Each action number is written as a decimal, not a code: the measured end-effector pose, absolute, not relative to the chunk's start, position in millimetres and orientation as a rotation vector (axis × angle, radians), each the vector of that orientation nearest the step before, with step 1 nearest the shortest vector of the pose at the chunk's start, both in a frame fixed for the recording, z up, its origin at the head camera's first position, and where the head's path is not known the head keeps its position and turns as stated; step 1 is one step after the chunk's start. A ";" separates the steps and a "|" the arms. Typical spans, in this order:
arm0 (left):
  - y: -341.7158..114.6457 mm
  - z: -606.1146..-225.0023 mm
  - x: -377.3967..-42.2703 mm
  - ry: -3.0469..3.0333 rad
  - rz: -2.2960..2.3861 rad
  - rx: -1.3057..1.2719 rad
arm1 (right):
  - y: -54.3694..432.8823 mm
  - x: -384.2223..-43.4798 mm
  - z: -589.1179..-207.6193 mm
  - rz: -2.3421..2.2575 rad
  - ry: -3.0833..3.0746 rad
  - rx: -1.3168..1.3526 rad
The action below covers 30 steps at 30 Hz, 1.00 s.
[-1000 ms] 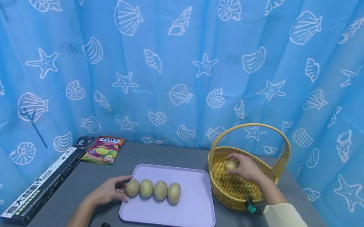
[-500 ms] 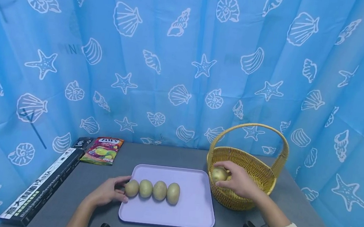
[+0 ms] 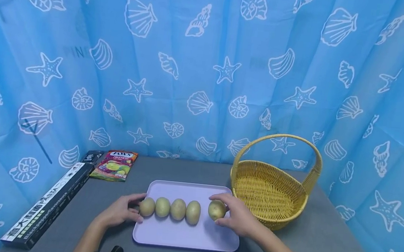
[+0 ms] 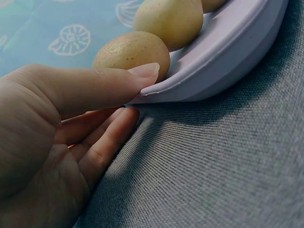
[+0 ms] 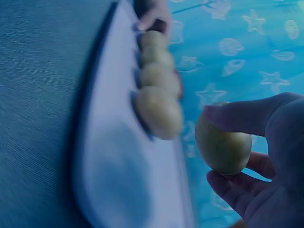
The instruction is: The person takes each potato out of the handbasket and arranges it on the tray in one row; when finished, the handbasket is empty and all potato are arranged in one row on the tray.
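Held by thumb and fingers of my right hand (image 3: 238, 218), a yellow-brown potato (image 3: 217, 210) is above the right part of the lavender tray (image 3: 176, 237). The right wrist view shows this potato (image 5: 223, 142) clear of the tray, its far side hidden. Several potatoes lie in a row on the tray, from the leftmost potato (image 3: 147, 207) to the rightmost potato (image 3: 193, 213). My left hand (image 3: 120, 211) grips the tray's left edge, thumb over the rim and fingers at its outside, right beside the leftmost potato (image 4: 135, 52).
A yellow wicker basket (image 3: 269, 189) with a tall handle stands right of the tray. At the left lie a long black-and-white pasta box (image 3: 48, 204) and a red candy bag (image 3: 115, 165). Behind the grey table hangs a blue shell-print curtain (image 3: 207, 73).
My right hand has lifted the potato out of the basket and carried it left over the tray. The left hand and the row of potatoes have stayed in place.
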<state>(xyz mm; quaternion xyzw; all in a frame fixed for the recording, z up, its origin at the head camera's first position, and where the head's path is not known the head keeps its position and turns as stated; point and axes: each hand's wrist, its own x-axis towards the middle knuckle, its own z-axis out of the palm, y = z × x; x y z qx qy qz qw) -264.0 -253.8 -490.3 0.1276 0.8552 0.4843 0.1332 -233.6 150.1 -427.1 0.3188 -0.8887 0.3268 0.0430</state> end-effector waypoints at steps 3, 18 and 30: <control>-254.0 -490.4 -264.7 2.474 1.409 0.379 | 142.8 -236.5 -440.4 0.952 -2.733 0.978; -250.8 -488.6 -262.7 2.500 1.395 0.333 | 127.7 -250.0 -465.8 1.016 -2.795 0.955; -251.9 -485.1 -259.2 2.486 1.408 0.374 | 127.1 -248.8 -469.1 1.043 -2.792 0.965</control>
